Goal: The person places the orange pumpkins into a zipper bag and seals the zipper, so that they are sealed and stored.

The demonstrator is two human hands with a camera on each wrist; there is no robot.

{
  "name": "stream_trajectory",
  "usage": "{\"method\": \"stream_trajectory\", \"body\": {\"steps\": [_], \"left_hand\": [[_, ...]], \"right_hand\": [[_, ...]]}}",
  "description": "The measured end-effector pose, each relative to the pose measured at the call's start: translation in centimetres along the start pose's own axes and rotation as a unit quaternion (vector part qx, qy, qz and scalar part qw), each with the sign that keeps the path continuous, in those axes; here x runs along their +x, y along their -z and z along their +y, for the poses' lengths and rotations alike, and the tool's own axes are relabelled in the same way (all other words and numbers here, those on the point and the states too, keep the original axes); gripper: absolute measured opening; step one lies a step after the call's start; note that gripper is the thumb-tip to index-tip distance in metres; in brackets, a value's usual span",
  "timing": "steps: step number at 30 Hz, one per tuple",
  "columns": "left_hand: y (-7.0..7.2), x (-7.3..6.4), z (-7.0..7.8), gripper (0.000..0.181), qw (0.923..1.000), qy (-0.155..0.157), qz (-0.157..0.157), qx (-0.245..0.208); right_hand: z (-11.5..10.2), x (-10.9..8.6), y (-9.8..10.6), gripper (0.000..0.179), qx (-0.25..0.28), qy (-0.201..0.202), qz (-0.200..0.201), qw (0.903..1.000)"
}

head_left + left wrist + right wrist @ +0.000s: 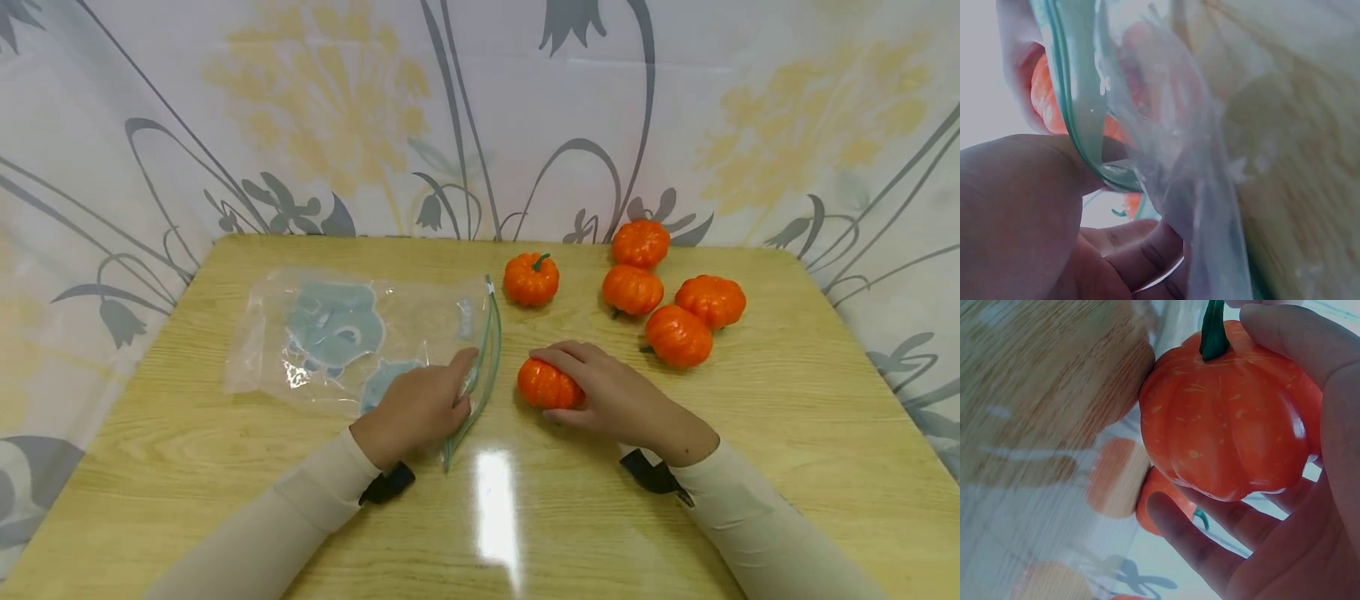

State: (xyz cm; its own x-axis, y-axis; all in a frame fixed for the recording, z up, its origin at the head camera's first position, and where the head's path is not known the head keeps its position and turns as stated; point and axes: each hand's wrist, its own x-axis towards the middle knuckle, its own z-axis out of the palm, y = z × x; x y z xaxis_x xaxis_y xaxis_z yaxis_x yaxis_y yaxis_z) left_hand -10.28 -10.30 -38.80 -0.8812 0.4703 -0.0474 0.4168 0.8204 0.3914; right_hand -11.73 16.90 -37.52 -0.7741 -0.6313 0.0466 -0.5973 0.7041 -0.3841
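Note:
A clear zip bag with pale blue printed figures and a green zip edge lies flat at the left of the table. At that edge my left hand pinches the bag; close up in the left wrist view, the thumb lies against the green zip strip and the bag's mouth gapes. Just right of the bag, my right hand grips a small orange toy pumpkin from its right side. In the right wrist view the pumpkin shows its green stem. Whether it touches the table I cannot tell.
One pumpkin stands behind, near the bag's upper right corner. Several more, such as the pumpkin, are grouped at the back right. The wooden table ends at a flower-patterned curtain.

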Motion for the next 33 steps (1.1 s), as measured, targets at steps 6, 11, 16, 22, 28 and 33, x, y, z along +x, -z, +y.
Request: {"method": "stream_trajectory", "body": {"steps": [6,11,16,22,28,33], "left_hand": [[0.0,0.2,0.1,0.066,0.9997,0.006,0.005,-0.024],[-0.2,0.3,0.4,0.069,0.9987,0.02,-0.002,-0.048],[-0.1,0.1,0.6,0.066,0.9983,0.031,0.003,-0.049],[-0.2,0.1,0.7,0.052,0.9988,0.025,0.011,-0.041],[-0.1,0.2,0.6,0.053,0.9974,0.031,0.006,-0.064],[-0.2,0.2,0.5,0.058,0.9938,0.039,-0.004,-0.104]], "right_hand": [[0.1,0.1,0.2,0.071,-0.014,0.006,0.014,0.9998],[-0.1,0.4,0.4,0.07,-0.006,-0.003,0.017,0.9998],[-0.5,1.4,0.6,0.071,0.001,-0.003,0.017,0.9999],[-1.3,2.7,1.2,0.07,0.017,-0.022,0.035,0.999],[-1.9,4.6,1.4,0.069,0.1,-0.066,0.08,0.9896],[-1.9,5.5,0.5,0.064,0.178,-0.103,0.116,0.9718]]}}
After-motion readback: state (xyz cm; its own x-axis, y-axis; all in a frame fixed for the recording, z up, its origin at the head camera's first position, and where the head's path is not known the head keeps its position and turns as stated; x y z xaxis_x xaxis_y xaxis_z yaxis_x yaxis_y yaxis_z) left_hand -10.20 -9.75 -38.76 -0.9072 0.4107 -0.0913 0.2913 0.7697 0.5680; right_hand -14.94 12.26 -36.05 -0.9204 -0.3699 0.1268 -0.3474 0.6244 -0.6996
